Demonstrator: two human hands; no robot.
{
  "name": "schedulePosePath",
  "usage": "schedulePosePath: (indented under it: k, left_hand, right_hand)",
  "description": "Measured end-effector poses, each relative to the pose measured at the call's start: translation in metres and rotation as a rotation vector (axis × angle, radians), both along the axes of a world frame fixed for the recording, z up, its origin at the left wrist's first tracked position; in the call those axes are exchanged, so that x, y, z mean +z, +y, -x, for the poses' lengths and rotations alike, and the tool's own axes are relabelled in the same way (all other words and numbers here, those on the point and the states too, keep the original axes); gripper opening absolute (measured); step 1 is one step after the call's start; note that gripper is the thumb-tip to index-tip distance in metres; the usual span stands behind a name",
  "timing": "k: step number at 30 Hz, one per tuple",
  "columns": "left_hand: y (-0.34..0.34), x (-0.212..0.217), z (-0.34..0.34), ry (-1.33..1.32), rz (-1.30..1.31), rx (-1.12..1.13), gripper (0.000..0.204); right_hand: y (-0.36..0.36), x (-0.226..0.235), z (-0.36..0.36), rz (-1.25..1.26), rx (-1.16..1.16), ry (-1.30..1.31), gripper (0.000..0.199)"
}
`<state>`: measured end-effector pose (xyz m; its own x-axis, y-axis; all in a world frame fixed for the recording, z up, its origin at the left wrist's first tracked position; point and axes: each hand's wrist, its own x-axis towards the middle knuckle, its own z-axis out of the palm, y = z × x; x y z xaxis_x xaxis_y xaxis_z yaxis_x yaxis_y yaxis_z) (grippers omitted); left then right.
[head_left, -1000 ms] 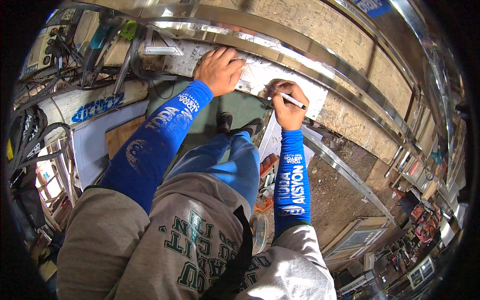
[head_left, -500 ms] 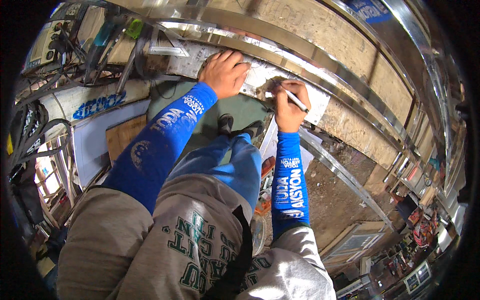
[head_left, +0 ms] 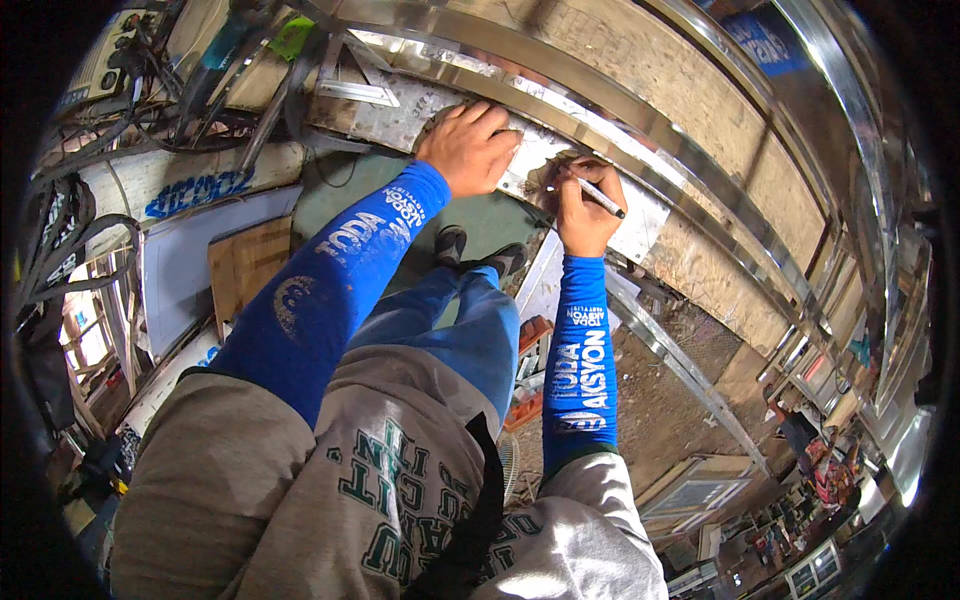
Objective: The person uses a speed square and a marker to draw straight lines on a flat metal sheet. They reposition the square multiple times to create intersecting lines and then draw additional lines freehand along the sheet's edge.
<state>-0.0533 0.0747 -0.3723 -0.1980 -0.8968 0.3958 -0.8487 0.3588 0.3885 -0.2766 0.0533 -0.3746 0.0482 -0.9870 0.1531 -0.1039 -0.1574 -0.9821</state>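
Note:
My left hand (head_left: 468,146) lies flat, fingers together, pressing on a shiny metal sheet (head_left: 640,222) that rests on a wooden workbench. Just to its right, my right hand (head_left: 583,208) grips a thin pen (head_left: 598,194) with its tip down on the same sheet, close to the left hand's fingertips. Both forearms wear blue printed sleeves. A long bright metal strip (head_left: 600,95) runs along the bench just beyond the sheet.
Power tools and tangled cables (head_left: 190,90) lie at the bench's left end, beside a metal square (head_left: 358,92). Boards and panels (head_left: 245,262) lean below the bench. My shoes (head_left: 478,252) stand on a green floor. More metal rails (head_left: 680,360) run to the right.
Both hands have stayed on the sheet. The right hand with the pen has shifted slightly along it, and the view has drifted a little.

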Motion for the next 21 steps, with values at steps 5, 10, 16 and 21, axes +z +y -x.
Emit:
schedulePosePath:
  k: [5, 10, 16, 21]
  left_hand:
    - [0.0004, 0.0009, -0.0005, -0.01, -0.004, 0.003, 0.017]
    - [0.0004, 0.0038, 0.0007, -0.016, -0.007, 0.003, 0.015]
    - [0.0005, 0.0038, 0.0012, -0.011, 0.022, 0.005, 0.014]
    - [0.0002, 0.0039, -0.0006, -0.024, 0.022, -0.001, 0.017]
  right_hand:
    - [-0.0007, -0.0005, -0.0013, 0.001, -0.002, 0.005, 0.008]
    - [-0.0004, 0.0004, -0.0004, 0.002, 0.011, 0.018, 0.009]
    - [-0.0011, 0.0038, -0.0016, 0.047, 0.013, 0.043, 0.007]
    - [-0.0021, -0.0013, 0.0022, 0.049, 0.047, 0.049, 0.006]
